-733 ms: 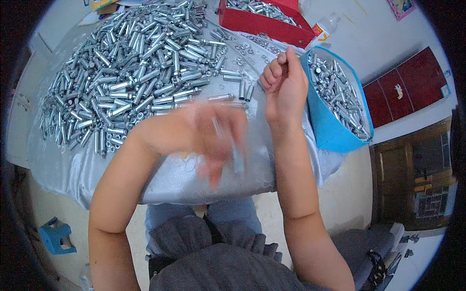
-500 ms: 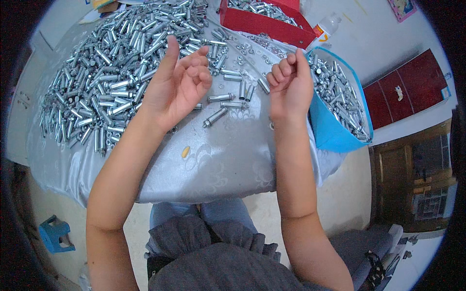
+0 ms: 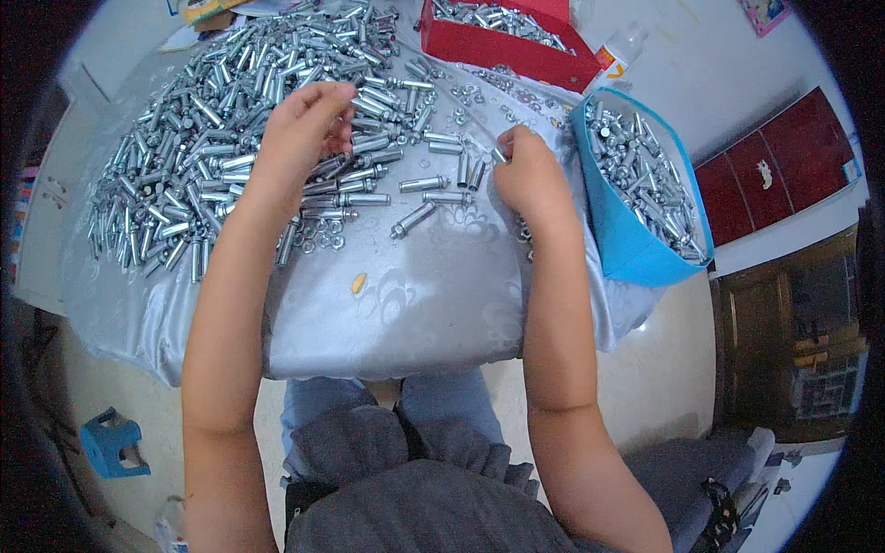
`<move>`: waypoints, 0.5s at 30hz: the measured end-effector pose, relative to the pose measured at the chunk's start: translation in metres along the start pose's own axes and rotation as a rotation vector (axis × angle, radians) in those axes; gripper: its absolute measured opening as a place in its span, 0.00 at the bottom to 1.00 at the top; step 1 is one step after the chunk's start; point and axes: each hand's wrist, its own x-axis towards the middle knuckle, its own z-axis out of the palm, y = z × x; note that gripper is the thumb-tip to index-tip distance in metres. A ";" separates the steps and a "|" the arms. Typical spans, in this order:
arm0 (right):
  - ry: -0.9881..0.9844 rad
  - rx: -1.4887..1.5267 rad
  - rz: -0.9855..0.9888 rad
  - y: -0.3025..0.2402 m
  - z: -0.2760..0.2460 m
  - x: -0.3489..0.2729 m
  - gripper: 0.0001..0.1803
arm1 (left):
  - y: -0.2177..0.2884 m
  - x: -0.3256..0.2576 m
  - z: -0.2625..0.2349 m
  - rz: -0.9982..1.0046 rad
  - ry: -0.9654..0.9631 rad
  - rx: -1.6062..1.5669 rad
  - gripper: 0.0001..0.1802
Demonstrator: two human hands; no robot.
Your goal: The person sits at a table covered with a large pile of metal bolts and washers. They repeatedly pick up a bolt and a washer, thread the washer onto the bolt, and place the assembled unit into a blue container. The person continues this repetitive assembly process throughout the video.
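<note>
My left hand hovers at the near right side of a large heap of silver metal anchor bolts. Its thumb and curled fingers are apart, with nothing visible between them. To the right, my right hand is low over the cloth with its fingers closed around the end of an anchor bolt; most of that bolt is hidden. Between the hands lie several loose anchor bolts. Beside my right wrist stands a blue fabric bin full of similar bolts.
A red box holding bolts sits at the far side, a plastic bottle near its corner. Loose nuts lie below my left hand. A small yellow piece rests on the silvery tablecloth. A blue stool is on the floor.
My left hand has turned from palm-up to palm-down over the heap's edge. My right hand has come down and closed on a bolt. The view has shifted slightly.
</note>
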 end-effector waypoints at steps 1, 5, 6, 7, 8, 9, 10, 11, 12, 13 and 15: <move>-0.005 -0.009 -0.003 0.000 0.002 0.000 0.16 | -0.001 0.000 -0.003 0.083 0.047 0.198 0.11; -0.050 -0.049 -0.003 0.005 0.006 0.003 0.16 | -0.013 0.006 -0.022 0.553 0.268 0.800 0.08; -0.047 -0.055 -0.024 0.003 0.005 0.002 0.15 | -0.008 0.006 -0.027 0.549 0.301 0.959 0.09; -0.043 -0.061 -0.044 0.002 0.002 -0.001 0.14 | -0.004 0.008 -0.036 0.643 0.344 1.154 0.10; -0.038 -0.071 -0.056 0.004 0.001 -0.003 0.13 | -0.004 0.014 -0.046 0.736 0.379 1.345 0.12; -0.044 -0.053 -0.050 0.003 0.001 -0.003 0.13 | 0.000 0.016 -0.058 0.824 0.419 1.540 0.13; -0.051 -0.035 -0.043 0.002 0.002 -0.003 0.13 | 0.006 0.017 -0.071 0.755 0.374 1.661 0.16; -0.054 -0.019 -0.030 0.003 0.002 -0.002 0.13 | 0.005 0.023 -0.091 0.643 0.328 1.760 0.16; -0.048 -0.016 -0.025 0.003 0.001 -0.002 0.13 | 0.006 0.031 -0.108 0.451 0.288 1.661 0.18; -0.046 -0.008 -0.022 0.002 0.002 -0.002 0.13 | 0.007 0.039 -0.123 0.261 0.250 1.560 0.21; -0.049 0.013 -0.016 0.000 0.005 -0.001 0.13 | 0.002 0.061 -0.151 0.290 0.178 1.709 0.26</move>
